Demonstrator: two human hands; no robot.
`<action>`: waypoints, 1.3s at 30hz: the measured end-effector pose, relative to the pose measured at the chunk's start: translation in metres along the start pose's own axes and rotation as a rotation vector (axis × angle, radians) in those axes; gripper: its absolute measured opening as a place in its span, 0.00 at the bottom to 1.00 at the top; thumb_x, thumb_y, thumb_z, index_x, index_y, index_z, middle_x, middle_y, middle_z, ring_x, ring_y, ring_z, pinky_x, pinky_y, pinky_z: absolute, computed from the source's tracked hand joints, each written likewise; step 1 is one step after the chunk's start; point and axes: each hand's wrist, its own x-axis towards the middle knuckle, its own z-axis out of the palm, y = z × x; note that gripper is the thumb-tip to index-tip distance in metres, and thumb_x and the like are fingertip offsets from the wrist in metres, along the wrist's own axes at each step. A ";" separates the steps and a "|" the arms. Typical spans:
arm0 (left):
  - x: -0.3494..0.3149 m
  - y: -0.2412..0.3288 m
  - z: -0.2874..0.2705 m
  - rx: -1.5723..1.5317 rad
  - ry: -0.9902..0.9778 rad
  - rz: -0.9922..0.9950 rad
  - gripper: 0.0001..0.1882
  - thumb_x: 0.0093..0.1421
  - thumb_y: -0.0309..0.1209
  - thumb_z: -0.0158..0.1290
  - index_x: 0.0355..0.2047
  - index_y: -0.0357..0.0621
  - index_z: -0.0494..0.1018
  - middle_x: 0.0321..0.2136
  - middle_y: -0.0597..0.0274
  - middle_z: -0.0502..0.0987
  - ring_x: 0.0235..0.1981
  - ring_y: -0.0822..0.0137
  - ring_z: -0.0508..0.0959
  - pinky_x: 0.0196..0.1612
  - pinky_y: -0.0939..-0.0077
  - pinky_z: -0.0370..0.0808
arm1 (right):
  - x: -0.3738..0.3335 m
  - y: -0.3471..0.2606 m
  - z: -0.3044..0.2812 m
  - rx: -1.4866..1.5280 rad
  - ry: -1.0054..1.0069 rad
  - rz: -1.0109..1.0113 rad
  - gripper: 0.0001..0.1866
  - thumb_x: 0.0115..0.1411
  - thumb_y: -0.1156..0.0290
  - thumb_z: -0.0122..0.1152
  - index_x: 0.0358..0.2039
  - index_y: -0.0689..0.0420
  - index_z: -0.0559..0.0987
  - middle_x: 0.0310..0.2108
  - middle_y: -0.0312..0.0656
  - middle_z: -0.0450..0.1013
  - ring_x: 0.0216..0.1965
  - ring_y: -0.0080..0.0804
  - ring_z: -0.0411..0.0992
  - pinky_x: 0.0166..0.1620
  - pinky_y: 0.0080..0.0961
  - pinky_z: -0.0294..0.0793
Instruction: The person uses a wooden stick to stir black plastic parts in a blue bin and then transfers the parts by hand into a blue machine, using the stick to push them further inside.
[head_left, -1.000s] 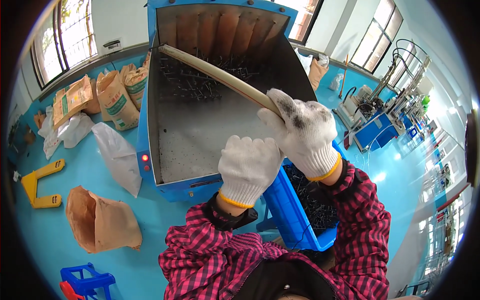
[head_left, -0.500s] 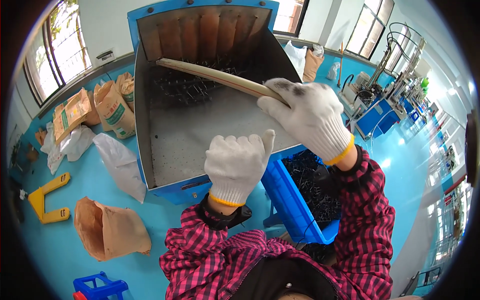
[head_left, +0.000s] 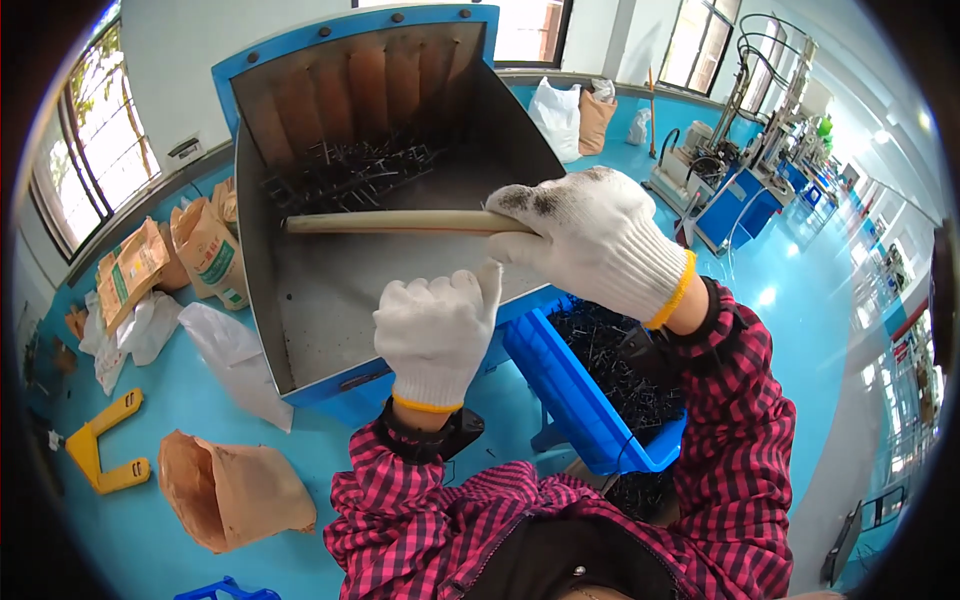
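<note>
My right hand (head_left: 590, 235), in a white knit glove with dark smudges, is closed round one end of a long pale stick (head_left: 400, 221). The stick lies level across the inside of a blue-framed metal bin (head_left: 340, 310), its far end near the left wall. Behind it, against the back of the bin, is a heap of thin black pieces (head_left: 350, 175). My left hand (head_left: 435, 335), also gloved, is a fist at the bin's front rim, thumb pointing up. Whatever its curled fingers hold, if anything, is hidden.
A blue crate (head_left: 570, 395) full of black pieces stands below the bin's right front corner. On the left floor are an open paper sack (head_left: 235, 490), a white sack (head_left: 235, 365) and yellow forks (head_left: 105, 440). Machines (head_left: 740, 200) stand far right.
The stick's far end has swung toward me, away from the back of the bin, so the stick lies more level. The whole view has shifted, with the bin now further left.
</note>
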 end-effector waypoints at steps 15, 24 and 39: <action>0.002 0.005 -0.004 0.138 -0.071 -0.082 0.26 0.61 0.47 0.55 0.10 0.48 0.73 0.10 0.57 0.74 0.12 0.60 0.75 0.18 0.71 0.72 | -0.022 0.018 0.009 0.078 -0.127 0.145 0.21 0.60 0.48 0.56 0.44 0.50 0.82 0.28 0.45 0.79 0.32 0.45 0.78 0.38 0.35 0.77; 0.006 0.012 0.001 0.147 -0.163 -0.133 0.27 0.62 0.48 0.53 0.11 0.46 0.75 0.11 0.55 0.75 0.14 0.57 0.77 0.22 0.68 0.75 | -0.138 0.081 -0.016 0.624 0.099 0.557 0.20 0.59 0.58 0.61 0.47 0.57 0.80 0.20 0.38 0.71 0.22 0.23 0.71 0.30 0.21 0.73; 0.026 0.013 -0.011 0.161 -0.627 -0.523 0.32 0.63 0.60 0.42 0.24 0.48 0.83 0.23 0.51 0.81 0.28 0.51 0.82 0.33 0.57 0.78 | -0.428 0.070 0.218 0.287 -0.074 1.344 0.19 0.57 0.52 0.60 0.36 0.56 0.80 0.31 0.44 0.78 0.31 0.46 0.75 0.38 0.42 0.74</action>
